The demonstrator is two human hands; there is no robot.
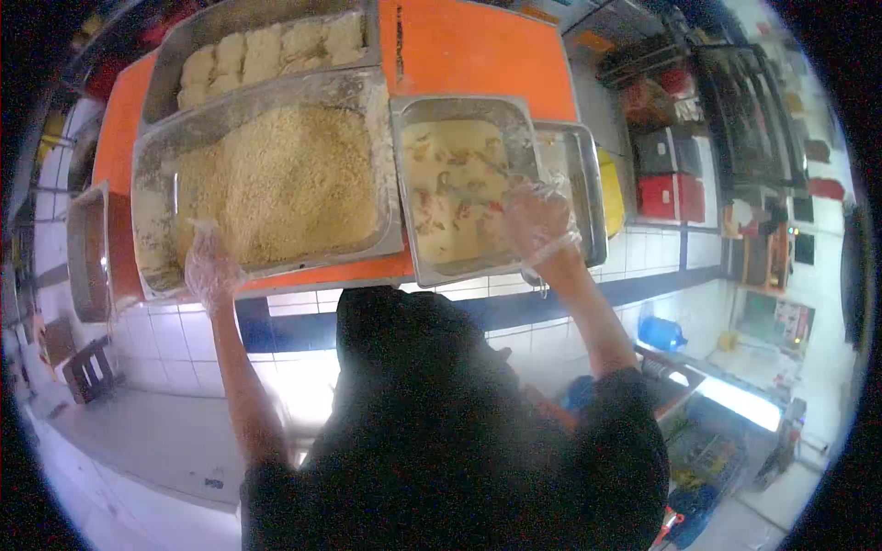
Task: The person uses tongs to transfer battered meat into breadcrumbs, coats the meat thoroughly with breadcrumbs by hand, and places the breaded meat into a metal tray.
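My left hand [211, 264], in a clear plastic glove, is at the near left of a metal tray [154, 197] of pale breadcrumbs [294, 174]. Its fingers look loosely stretched out, with nothing seen in them. My right hand [540, 220], also gloved in clear plastic, is curled at the right side of a second metal tray [412, 266]. That tray contains creamy batter [436, 234] with several reddish-brown bits. A greyish streak [469, 195] runs through the batter towards my right fingers; its kind is unclear. Whatever those fingers hold is hidden.
Behind the crumbs, a metal tray [158, 87] contains several coated pieces [266, 55]. Another metal pan [597, 202] stands right of the batter, and a narrow one [89, 257] at far left. The trays rest on an orange tabletop [478, 50].
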